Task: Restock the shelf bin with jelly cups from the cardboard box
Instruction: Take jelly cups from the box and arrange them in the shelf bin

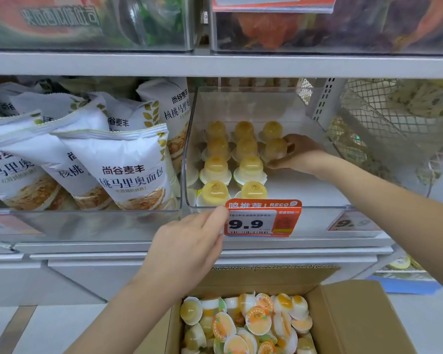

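A clear plastic shelf bin (317, 200) holds rows of yellow jelly cups (250, 149) standing dome-up in its left and middle columns. My right hand (296, 154) reaches into the bin and grips one jelly cup (275, 149) in the second row of the right column. My left hand (192, 241) grips the bin's front edge beside the orange price tag (262, 218). Below, an open cardboard box (348, 315) is full of loose jelly cups (243, 325) lying at all angles.
White bread bags (108, 162) fill the bin to the left. A wire mesh basket (384, 129) stands to the right. Clear bins of snacks sit on the shelf above (215, 65). The front right part of the jelly bin's floor is bare.
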Demonstrator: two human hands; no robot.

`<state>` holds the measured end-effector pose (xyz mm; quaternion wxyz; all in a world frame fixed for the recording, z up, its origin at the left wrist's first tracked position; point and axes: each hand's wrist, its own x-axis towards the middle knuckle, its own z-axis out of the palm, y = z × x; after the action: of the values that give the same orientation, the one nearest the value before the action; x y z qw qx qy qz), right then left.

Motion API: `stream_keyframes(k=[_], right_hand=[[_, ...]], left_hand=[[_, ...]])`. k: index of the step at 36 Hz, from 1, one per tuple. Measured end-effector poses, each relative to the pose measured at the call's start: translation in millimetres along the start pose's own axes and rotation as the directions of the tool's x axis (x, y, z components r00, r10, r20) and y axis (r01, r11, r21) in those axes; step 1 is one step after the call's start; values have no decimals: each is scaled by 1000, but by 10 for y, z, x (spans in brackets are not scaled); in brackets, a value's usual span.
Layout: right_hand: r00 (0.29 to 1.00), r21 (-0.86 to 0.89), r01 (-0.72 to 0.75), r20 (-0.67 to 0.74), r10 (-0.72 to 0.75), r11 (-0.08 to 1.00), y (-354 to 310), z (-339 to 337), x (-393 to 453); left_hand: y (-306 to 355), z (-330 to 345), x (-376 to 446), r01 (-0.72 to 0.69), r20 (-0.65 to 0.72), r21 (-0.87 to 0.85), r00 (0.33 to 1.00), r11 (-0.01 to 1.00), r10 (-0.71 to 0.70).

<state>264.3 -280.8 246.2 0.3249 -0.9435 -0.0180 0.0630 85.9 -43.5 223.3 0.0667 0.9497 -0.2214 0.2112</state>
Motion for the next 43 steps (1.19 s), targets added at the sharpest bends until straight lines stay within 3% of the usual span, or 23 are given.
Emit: stream_keyframes(k=[10,18,22,26,32,35,38,40,43], right_hand=[[997,26,72,-37,-71,997,15,34,19],[1000,43,24,-8,-23,999,65,38,40],[992,-21,22,-123,-24,1000,92,-108,-158],[915,-76,188,-348,-203,979,80,-282,-778],[771,-110,414,-485,-412,904,180,-161,-1887],[805,-131,414,-409,-429,901,427,113,-2230],[898,-131,352,-231,-374,927,795,487,-2431],[958,-125,264,-84,-276,956,1051,744,-2517],[991,-131,105,94,-93,986,1406,1116,-2577]], left_hand=[[8,30,-22,-5,-24,-32,1000,999,4],[-1,26,-13,-16,-25,-20,1000,1000,15],[-20,23,-27,-25,-27,-33,999,999,24],[1,35,-90,-33,-32,-105,999,994,30],[38,121,-190,-42,-36,-114,999,993,38],[97,276,-321,12,32,-148,999,989,-7],[224,505,-532,38,204,-143,979,989,-8],[303,711,-699,18,384,-89,923,996,18],[374,1055,-995,38,607,-30,795,999,-12]])
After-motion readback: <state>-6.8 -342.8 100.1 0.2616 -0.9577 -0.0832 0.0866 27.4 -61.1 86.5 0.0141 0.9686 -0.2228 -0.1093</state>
